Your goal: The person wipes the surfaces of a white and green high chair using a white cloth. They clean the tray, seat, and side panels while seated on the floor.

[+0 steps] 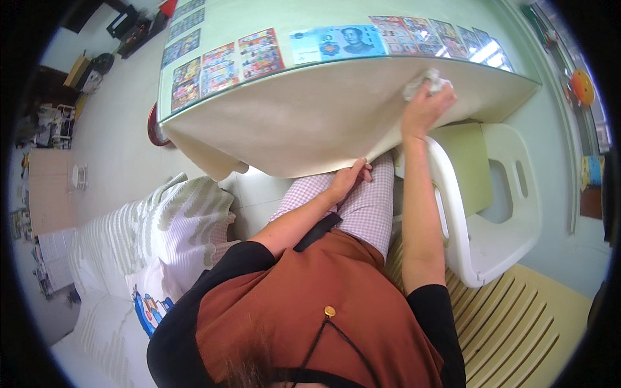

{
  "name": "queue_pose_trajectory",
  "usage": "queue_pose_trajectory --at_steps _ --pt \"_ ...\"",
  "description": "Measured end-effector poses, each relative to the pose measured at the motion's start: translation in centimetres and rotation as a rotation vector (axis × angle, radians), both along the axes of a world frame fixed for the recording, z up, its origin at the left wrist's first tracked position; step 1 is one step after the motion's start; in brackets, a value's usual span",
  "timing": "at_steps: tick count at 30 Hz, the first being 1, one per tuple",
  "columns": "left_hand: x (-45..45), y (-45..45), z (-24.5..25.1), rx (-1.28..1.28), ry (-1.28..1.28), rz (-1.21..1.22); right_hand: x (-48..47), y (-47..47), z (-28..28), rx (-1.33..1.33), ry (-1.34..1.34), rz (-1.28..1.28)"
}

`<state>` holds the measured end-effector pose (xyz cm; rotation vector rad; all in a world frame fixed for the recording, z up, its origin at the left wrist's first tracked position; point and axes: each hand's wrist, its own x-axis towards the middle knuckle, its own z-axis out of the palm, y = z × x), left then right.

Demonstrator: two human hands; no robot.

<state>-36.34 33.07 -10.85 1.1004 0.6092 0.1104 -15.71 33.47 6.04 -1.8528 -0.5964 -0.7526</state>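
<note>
A cream tablecloth hangs over the front of a glass-topped table. My left hand pinches the cloth's lower hem above my checked trousers. Higher up and to the right, my right hand grips a crumpled white cloth or tissue against the hanging tablecloth, just below the glass edge. Under the glass lie a blue banknote and several colourful printed cards.
A white plastic chair with a green panel stands close to my right arm. Slatted yellow seating is at the lower right. To the left is a sofa with a striped cover. A red round object sits on the floor by the table.
</note>
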Motion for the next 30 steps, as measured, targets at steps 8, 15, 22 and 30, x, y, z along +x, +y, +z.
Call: queue_pose_trajectory --at_steps 8,15,22,30 --pt "-0.1 2.0 0.3 -0.484 -0.312 0.247 -0.5 -1.3 -0.1 0.018 0.215 0.106" --pt "-4.9 9.5 -0.9 -0.83 -0.599 0.692 -0.4 -1.0 1.0 -0.016 0.241 0.125" --pt "-10.0 12.8 0.0 -0.641 -0.445 0.754 -2.4 -0.1 2.3 0.014 0.245 0.184" --pt "-16.0 8.0 2.2 0.029 0.056 0.439 -4.3 0.7 3.7 -0.044 -0.189 0.208"
